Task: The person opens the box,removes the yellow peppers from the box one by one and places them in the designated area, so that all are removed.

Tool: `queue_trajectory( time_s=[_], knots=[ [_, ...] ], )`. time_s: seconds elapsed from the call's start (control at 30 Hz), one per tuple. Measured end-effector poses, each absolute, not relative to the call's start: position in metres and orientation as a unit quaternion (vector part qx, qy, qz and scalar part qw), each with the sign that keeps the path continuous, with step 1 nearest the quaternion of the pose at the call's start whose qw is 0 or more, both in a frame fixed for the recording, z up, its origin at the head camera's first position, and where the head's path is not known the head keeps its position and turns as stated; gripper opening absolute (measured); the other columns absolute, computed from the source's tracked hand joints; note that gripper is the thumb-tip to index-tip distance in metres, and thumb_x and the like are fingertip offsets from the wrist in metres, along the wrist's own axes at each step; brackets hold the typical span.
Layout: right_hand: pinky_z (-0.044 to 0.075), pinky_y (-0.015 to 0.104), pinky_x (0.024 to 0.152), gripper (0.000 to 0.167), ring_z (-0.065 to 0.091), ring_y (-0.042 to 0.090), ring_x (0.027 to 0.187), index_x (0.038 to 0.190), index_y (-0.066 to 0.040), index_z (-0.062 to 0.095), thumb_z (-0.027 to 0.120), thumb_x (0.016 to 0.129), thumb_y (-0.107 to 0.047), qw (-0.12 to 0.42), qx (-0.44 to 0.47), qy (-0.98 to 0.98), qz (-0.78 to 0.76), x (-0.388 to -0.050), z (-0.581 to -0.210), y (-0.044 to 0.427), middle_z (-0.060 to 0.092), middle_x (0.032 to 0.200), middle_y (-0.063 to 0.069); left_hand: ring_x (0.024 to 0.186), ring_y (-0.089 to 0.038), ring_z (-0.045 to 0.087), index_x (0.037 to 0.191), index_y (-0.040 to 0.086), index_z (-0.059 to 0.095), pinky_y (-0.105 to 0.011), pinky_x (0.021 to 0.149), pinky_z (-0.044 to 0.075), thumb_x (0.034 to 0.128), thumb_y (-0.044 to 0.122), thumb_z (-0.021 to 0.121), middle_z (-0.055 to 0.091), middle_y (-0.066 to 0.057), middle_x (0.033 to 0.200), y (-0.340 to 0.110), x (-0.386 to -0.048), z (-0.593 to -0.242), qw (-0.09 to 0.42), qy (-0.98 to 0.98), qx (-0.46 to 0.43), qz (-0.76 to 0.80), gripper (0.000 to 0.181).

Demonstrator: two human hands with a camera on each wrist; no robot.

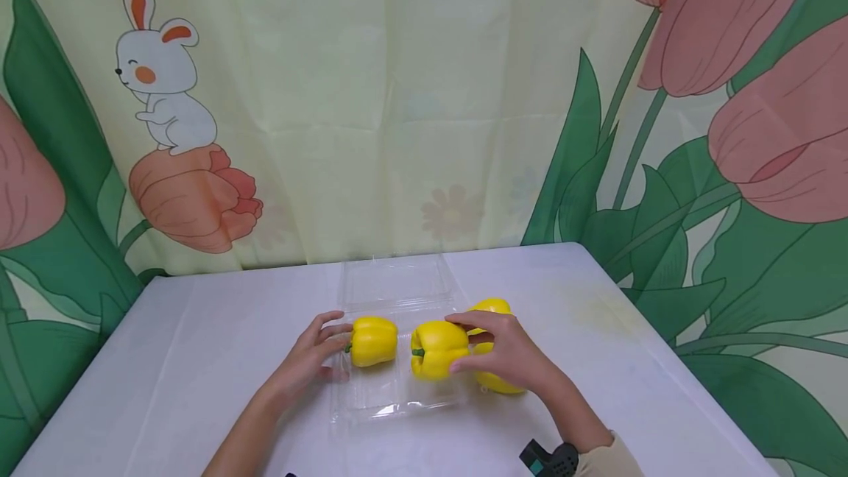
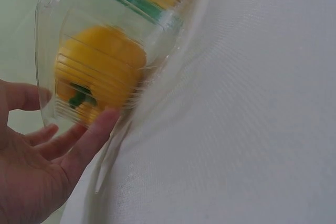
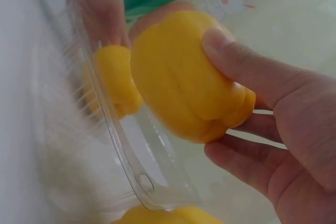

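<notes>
My right hand (image 1: pixel 506 348) holds a yellow bell pepper (image 1: pixel 433 350) by its right end, thumb on one side and fingers on the other. In the right wrist view this pepper (image 3: pixel 184 77) is raised above the rim of a clear plastic container (image 1: pixel 391 409). Another yellow bell pepper (image 1: pixel 374 341) lies in the container's left part, its green stem facing left. Around the container's left end, my left hand (image 1: pixel 308 352) has its fingers spread. In the left wrist view, the thumb and fingers (image 2: pixel 97 129) touch the clear wall beside that pepper (image 2: pixel 102 66).
Two more yellow bell peppers (image 1: pixel 500 381) sit right of the container, partly hidden by my right hand. The container's clear lid (image 1: pixel 397 282) lies folded back toward the curtain (image 1: pixel 344 94). A white cloth covers the table (image 1: pixel 199 359).
</notes>
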State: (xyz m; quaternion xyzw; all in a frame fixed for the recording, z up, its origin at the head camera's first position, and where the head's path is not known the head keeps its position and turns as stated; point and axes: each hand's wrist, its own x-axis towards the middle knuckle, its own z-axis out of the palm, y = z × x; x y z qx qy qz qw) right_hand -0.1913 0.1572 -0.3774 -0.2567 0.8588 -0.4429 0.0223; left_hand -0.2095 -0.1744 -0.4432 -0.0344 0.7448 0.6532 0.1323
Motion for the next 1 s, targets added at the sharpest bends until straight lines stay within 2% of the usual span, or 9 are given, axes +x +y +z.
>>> queue_trajectory(
  time_s=[0.2,0.43,0.73,1.0],
  knots=[
    [0.058,0.036,0.086,0.067,0.065,0.020,0.105,0.129,-0.012,0.062,0.083,0.071,-0.038,0.007,-0.257,0.856,-0.449,-0.192,-0.378,0.167,0.066,0.124,0.002,0.127,-0.031,0.050,0.144,0.022,0.033,-0.040,0.076,0.061,0.0964,0.026,0.056,0.049,-0.011,0.145,-0.175,-0.209,-0.443,0.134,0.746,-0.035,0.652,0.053],
    [0.058,0.039,0.087,0.064,0.065,0.022,0.104,0.128,-0.016,0.062,0.083,0.071,-0.038,-0.001,-0.239,0.861,-0.450,-0.197,-0.374,0.176,0.065,0.123,0.002,0.127,-0.030,0.051,0.145,0.023,0.032,-0.039,0.078,0.061,0.0967,0.027,0.055,0.049,-0.010,0.145,-0.174,-0.208,-0.441,0.137,0.748,-0.034,0.649,0.053],
    [0.057,0.030,0.089,0.065,0.064,0.022,0.107,0.129,-0.016,0.061,0.082,0.073,-0.040,-0.001,-0.207,0.877,-0.434,-0.203,-0.369,0.185,0.064,0.128,0.002,0.127,-0.031,0.050,0.145,0.023,0.032,-0.039,0.079,0.060,0.0960,0.029,0.056,0.048,-0.010,0.146,-0.175,-0.211,-0.442,0.136,0.750,-0.039,0.646,0.055],
    [0.057,0.037,0.091,0.065,0.063,0.023,0.108,0.131,-0.017,0.060,0.082,0.073,-0.039,-0.020,-0.187,0.883,-0.430,-0.205,-0.365,0.198,0.063,0.130,0.003,0.127,-0.030,0.050,0.145,0.023,0.033,-0.038,0.078,0.060,0.0964,0.027,0.056,0.049,-0.009,0.145,-0.174,-0.210,-0.442,0.137,0.750,-0.039,0.646,0.053]
  ],
)
